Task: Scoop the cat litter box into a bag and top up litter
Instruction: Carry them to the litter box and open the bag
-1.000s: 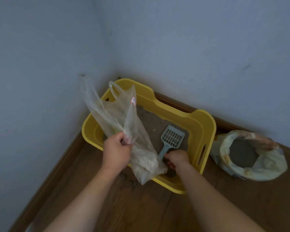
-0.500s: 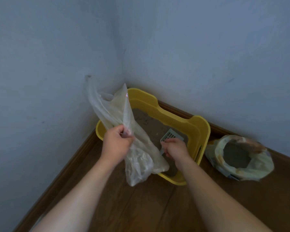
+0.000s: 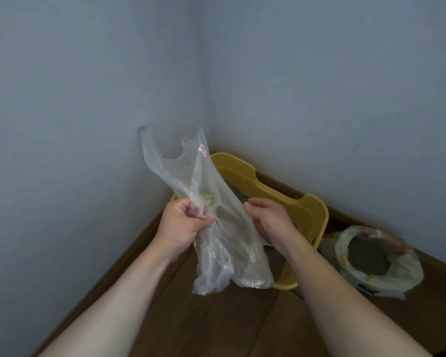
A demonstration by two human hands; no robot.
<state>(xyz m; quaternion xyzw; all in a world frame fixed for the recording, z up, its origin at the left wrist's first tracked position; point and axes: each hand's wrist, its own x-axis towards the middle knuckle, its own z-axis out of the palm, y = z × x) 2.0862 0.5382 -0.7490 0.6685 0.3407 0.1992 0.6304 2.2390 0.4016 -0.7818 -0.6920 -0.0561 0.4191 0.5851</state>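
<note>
My left hand [image 3: 184, 222] grips a clear plastic bag [image 3: 216, 228] around its middle and holds it up in front of the yellow litter box [image 3: 307, 210], which sits in the room's corner. The bag's handles stick up and its bottom hangs below my fist. My right hand [image 3: 271, 220] is at the bag's right side with fingers loosely curled, touching the plastic. Only a sliver of the pale blue scoop [image 3: 265, 239] shows under my right wrist, inside the box. Most of the litter in the box is hidden by the bag and my hands.
An open litter sack [image 3: 376, 261] with rolled-down rim, grey litter visible inside, stands on the wooden floor [image 3: 229, 325] right of the box. Grey walls meet in the corner behind the box, with a brown skirting board along both.
My right hand has left the scoop in the box and risen to the bag's right side. The left hand lifted the bag a little. The view has tilted up.
</note>
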